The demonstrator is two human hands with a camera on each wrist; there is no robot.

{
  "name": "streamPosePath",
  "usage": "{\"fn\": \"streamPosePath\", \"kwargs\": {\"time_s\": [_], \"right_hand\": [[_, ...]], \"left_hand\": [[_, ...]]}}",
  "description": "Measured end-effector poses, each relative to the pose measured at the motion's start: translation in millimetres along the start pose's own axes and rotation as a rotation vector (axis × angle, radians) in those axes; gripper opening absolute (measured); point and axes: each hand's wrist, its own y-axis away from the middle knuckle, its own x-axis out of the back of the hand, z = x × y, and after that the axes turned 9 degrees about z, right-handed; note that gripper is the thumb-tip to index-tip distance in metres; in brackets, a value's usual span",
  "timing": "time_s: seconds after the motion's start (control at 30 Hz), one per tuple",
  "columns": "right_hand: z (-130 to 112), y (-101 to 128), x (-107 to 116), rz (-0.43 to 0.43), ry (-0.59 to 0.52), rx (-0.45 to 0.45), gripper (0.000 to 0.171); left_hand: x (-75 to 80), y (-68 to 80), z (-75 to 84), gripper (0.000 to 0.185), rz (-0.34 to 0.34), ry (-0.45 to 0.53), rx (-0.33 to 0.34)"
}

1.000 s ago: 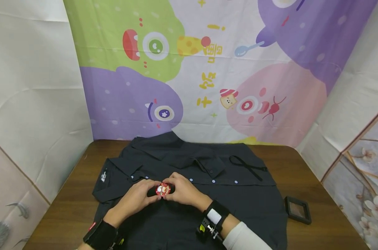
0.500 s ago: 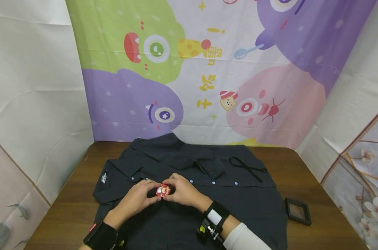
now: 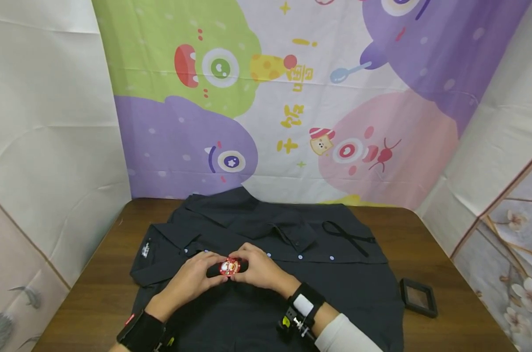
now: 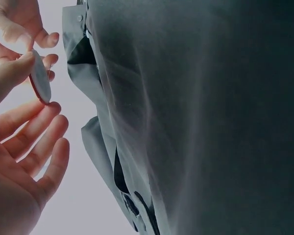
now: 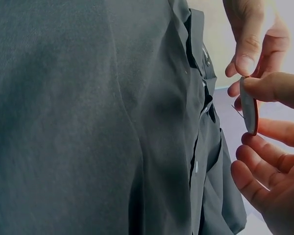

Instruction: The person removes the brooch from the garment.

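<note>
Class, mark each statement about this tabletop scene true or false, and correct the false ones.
1. Both hands hold a round red badge between them. True.
2. The dark shirt hangs on a hanger. False: it lies spread on the wooden table.
3. A small black square frame lies on the table beyond the shirt's edge, on the side of the right hand. True.
4. The left hand rests flat on the bare table. False: it is over the shirt, its fingers on the badge.
5. The wall hanging behind the table is plain white. False: it shows colourful cartoon creatures.
</note>
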Motion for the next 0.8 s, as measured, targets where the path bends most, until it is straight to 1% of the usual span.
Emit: {"fn": "streamPosePath", "kwargs": {"time_s": [0.33,0.5,0.67,0.8], "right_hand": [[-0.6,1.2,3.4,0.004,-0.013,0.000,0.041],[2.0,1.4,1.9,0.017,-0.041,0.007,0.039],[3.1,1.3,1.9,0.022,-0.055,-0.001,0.037],[2.1,-0.5,2.1,0.031,-0.060,-0.001,0.037]], "left_hand": [[0.0,-0.2,1.1,0.036,0.001,0.014,0.024],[0.1,0.5,1.7,0.035,0.011,0.020,0.015],[-0.2,-1.1,1.2,0.033,0.005,0.021,-0.009],[1.1,-4.2,1.2,0.034,0.002,0.023,0.009]]}}
